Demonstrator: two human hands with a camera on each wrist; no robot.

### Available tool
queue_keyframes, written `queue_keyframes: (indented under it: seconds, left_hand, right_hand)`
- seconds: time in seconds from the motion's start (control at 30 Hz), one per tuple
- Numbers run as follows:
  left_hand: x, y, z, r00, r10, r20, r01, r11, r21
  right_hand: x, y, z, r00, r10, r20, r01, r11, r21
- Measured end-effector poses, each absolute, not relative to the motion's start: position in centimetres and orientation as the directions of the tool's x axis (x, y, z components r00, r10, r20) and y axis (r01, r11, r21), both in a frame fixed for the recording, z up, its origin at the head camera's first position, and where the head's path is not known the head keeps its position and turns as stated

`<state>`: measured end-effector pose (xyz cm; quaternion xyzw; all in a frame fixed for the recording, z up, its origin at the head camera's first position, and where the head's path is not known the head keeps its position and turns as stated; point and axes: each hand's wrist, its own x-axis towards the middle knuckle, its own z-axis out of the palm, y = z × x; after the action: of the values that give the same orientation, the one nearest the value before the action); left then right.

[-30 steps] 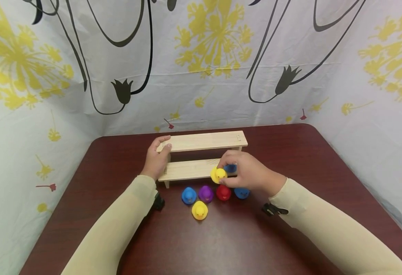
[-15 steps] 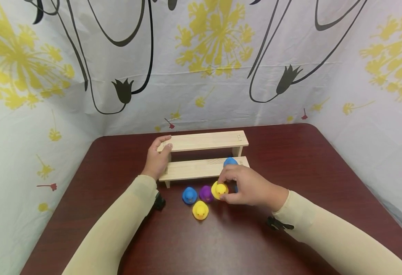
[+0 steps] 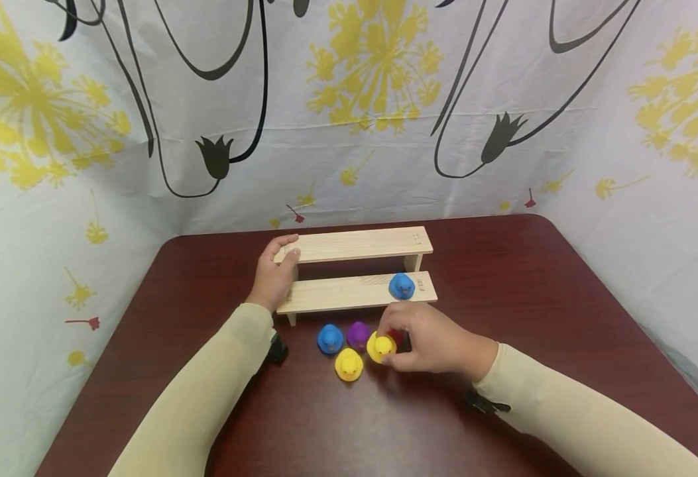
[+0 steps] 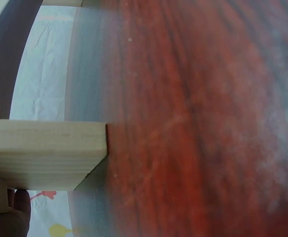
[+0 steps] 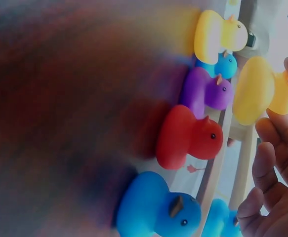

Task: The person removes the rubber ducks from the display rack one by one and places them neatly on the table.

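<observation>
My left hand [image 3: 273, 273] grips the left end of a two-step wooden stand [image 3: 357, 245], thumb over the upper board. My right hand [image 3: 435, 338] pinches a yellow rubber duck [image 3: 381, 347] by its side, in front of the lower board; in the right wrist view that yellow duck [image 5: 254, 91] is raised off the table. One blue rubber duck [image 3: 402, 286] sits near the right end of the lower board. Close by on the table are a purple duck [image 3: 358, 336] and a red duck [image 5: 176, 138], the red one mostly hidden behind my right hand in the head view.
Also on the table stand another yellow duck [image 3: 349, 365], a blue duck [image 3: 330, 339] at the left, and a further blue duck [image 5: 144, 205] at the right, hidden from the head view. A patterned cloth [image 3: 325, 165] hangs behind the dark red table [image 3: 372, 424].
My right hand has drawn the yellow duck back toward me, from over the lower board's front edge. The blue duck on that board has come into full view. My left hand stays put.
</observation>
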<state>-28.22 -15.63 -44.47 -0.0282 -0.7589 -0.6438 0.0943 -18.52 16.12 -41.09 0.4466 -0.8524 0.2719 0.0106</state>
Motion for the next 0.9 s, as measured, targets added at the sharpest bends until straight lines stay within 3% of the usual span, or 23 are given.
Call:
queue_keyframes:
  seconds: [0.23,0.9]
  left_hand:
    - [-28.2,-15.6,-44.4,-0.980,-0.084,0.181,0.164,0.180,0.970]
    - [-28.2,-15.6,-44.4,-0.982,-0.077,0.174,0.159,0.174,0.972]
  right_hand:
    - [-18.1,16.0,-41.6,-0.590,-0.767,0.251,-0.790,0.484,-0.377]
    - [-17.6,15.8,-42.3,-0.587,-0.784,0.203,-0.800,0.523,-0.293]
